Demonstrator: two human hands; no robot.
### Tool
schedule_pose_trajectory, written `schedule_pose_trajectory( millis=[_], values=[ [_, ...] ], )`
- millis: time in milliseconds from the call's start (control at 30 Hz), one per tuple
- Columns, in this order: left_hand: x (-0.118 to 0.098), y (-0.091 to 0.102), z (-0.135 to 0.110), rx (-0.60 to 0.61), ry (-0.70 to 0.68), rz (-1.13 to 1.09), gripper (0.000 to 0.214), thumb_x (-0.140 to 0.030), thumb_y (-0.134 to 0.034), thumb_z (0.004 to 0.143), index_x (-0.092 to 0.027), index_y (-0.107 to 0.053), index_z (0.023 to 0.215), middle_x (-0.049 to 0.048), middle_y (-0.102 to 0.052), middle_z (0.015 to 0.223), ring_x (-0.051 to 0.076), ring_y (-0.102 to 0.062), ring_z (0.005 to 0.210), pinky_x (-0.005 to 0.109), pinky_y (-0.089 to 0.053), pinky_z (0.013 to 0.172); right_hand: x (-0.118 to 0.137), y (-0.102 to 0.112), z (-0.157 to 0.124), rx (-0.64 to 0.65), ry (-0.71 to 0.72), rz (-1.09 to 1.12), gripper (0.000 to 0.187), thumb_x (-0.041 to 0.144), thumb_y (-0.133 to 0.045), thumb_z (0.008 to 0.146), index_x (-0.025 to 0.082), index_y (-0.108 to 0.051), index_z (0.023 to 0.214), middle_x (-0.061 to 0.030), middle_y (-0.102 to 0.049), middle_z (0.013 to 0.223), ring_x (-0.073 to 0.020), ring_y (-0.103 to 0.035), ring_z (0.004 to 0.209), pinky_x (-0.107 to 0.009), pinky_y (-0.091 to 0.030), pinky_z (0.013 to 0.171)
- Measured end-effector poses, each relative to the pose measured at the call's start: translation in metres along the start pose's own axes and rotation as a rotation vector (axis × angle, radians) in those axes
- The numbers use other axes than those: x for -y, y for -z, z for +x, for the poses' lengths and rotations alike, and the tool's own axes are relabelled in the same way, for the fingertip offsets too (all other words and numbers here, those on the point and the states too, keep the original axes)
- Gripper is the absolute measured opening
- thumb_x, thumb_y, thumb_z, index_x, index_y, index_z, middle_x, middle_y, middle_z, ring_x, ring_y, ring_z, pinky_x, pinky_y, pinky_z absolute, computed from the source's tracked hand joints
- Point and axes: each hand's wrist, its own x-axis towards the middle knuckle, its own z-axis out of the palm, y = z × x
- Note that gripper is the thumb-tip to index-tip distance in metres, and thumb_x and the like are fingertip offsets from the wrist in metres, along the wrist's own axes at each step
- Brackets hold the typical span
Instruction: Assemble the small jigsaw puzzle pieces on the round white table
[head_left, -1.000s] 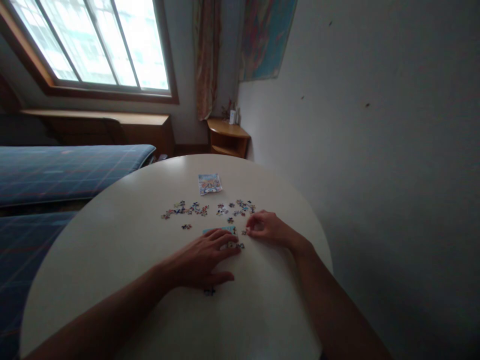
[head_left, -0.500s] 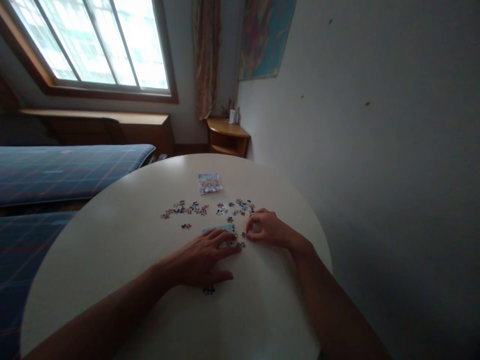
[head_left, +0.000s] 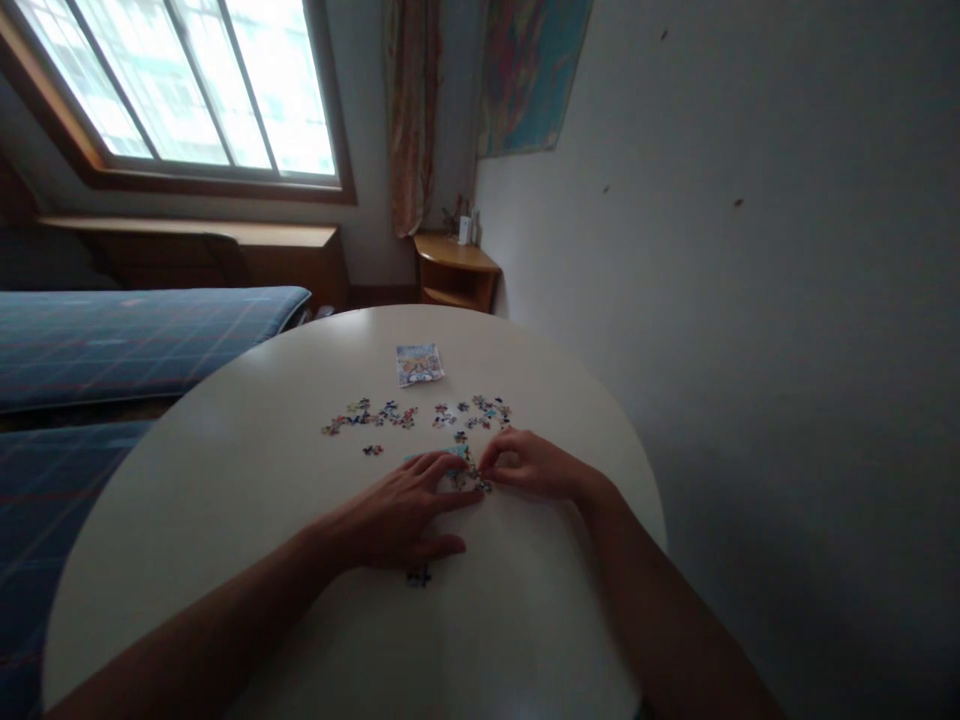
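Joined jigsaw puzzle pieces (head_left: 459,462) with a light-blue edge lie on the round white table (head_left: 247,470), partly covered by my left hand (head_left: 409,505). That hand rests flat, its fingers spread over the joined section. My right hand (head_left: 529,465) meets the section's right edge, thumb and forefinger pinched on a small puzzle piece (head_left: 475,474), which the fingertips mostly hide. Loose puzzle pieces (head_left: 390,414) are scattered beyond both hands, with another group (head_left: 487,412) above my right hand. A few more pieces (head_left: 418,577) sit just below my left thumb.
A small printed picture sheet (head_left: 420,365) lies toward the table's far side. Left of the table is a bed with a blue plaid mattress (head_left: 150,340). A wooden corner shelf (head_left: 456,256) stands behind, and a white wall (head_left: 750,350) runs along the right.
My right hand has moved slightly left, bringing the pinched piece against the right edge of the joined section. My left hand has stayed almost in place.
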Motion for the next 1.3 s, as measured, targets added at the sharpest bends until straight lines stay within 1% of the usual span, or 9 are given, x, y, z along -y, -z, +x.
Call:
schedule_pose_trajectory(
  millis=[133,300,467,633,767,933,1067,1167,1300],
  values=[
    [-0.001,0.001,0.000,0.021,0.022,0.017,0.056,-0.046,-0.065,0.088,-0.034,-0.050,0.141,0.0097,-0.040,0.146,0.035,-0.041,0.134,0.054,-0.040,0.109,-0.002,-0.001,0.000,-0.002,-0.014,-0.030,0.010,0.025,-0.066,0.084,0.020,-0.075,0.088,-0.0045,-0.074,0.091,-0.0173,-0.067,0.091,-0.029,-0.048,0.087],
    [0.000,0.000,0.000,0.018,0.002,0.016,0.055,-0.047,-0.064,0.089,-0.032,-0.051,0.141,0.0103,-0.040,0.147,0.036,-0.040,0.135,0.054,-0.039,0.110,0.001,-0.002,0.000,-0.036,-0.010,-0.089,0.009,0.023,-0.067,0.083,0.021,-0.075,0.087,-0.0043,-0.073,0.089,-0.0172,-0.066,0.093,-0.029,-0.048,0.088],
    [0.002,0.000,-0.001,0.025,0.003,0.017,0.057,-0.047,-0.064,0.088,-0.033,-0.050,0.141,0.0105,-0.041,0.146,0.036,-0.040,0.135,0.055,-0.039,0.110,0.005,-0.001,0.001,-0.051,-0.020,-0.115,0.009,0.021,-0.067,0.083,0.021,-0.075,0.087,-0.0045,-0.073,0.090,-0.0171,-0.065,0.094,-0.029,-0.049,0.089],
    [0.002,0.000,-0.001,0.015,0.000,-0.012,0.057,-0.047,-0.065,0.088,-0.035,-0.049,0.142,0.0094,-0.043,0.145,0.035,-0.042,0.133,0.055,-0.040,0.109,0.001,-0.002,0.001,-0.070,-0.018,-0.138,0.009,0.022,-0.068,0.083,0.022,-0.076,0.087,-0.0046,-0.073,0.092,-0.0178,-0.065,0.096,-0.030,-0.048,0.089],
    [0.001,0.001,0.000,0.041,0.014,-0.013,0.058,-0.047,-0.065,0.088,-0.036,-0.047,0.143,0.0088,-0.042,0.145,0.035,-0.042,0.133,0.055,-0.040,0.109,0.001,-0.004,0.003,-0.074,0.006,-0.143,0.010,0.021,-0.068,0.082,0.022,-0.076,0.087,-0.0039,-0.073,0.088,-0.0168,-0.065,0.093,-0.029,-0.048,0.089],
    [0.000,0.003,0.001,0.053,0.027,-0.027,0.057,-0.047,-0.064,0.089,-0.035,-0.048,0.142,0.0093,-0.042,0.146,0.035,-0.041,0.134,0.055,-0.039,0.109,0.001,-0.007,0.006,-0.073,0.026,-0.156,0.011,0.021,-0.067,0.083,0.024,-0.077,0.087,-0.0020,-0.074,0.086,-0.0170,-0.064,0.096,-0.029,-0.046,0.090],
    [0.001,0.005,0.001,0.032,0.026,-0.071,0.058,-0.048,-0.065,0.088,-0.034,-0.049,0.141,0.0093,-0.046,0.144,0.034,-0.044,0.132,0.054,-0.040,0.108,0.002,-0.009,0.008,-0.084,0.030,-0.162,0.011,0.020,-0.068,0.082,0.024,-0.077,0.086,-0.0019,-0.075,0.086,-0.0175,-0.063,0.095,-0.030,-0.046,0.090],
    [0.003,0.007,0.000,0.038,0.020,-0.093,0.052,-0.048,-0.063,0.089,-0.032,-0.053,0.137,0.0090,-0.047,0.144,0.033,-0.045,0.133,0.053,-0.040,0.109,0.003,-0.011,0.009,-0.095,0.043,-0.174,0.010,0.019,-0.068,0.081,0.023,-0.077,0.085,-0.0016,-0.075,0.084,-0.0172,-0.064,0.092,-0.030,-0.046,0.088],
    [0.007,0.007,-0.001,0.030,0.038,-0.127,0.042,-0.039,-0.063,0.089,-0.028,-0.058,0.129,0.0079,-0.050,0.146,0.030,-0.045,0.135,0.050,-0.038,0.112,0.002,-0.014,0.010,-0.099,0.075,-0.191,0.011,0.017,-0.068,0.080,0.023,-0.076,0.083,-0.0003,-0.075,0.080,-0.0160,-0.064,0.087,-0.029,-0.046,0.087]
  ],
)
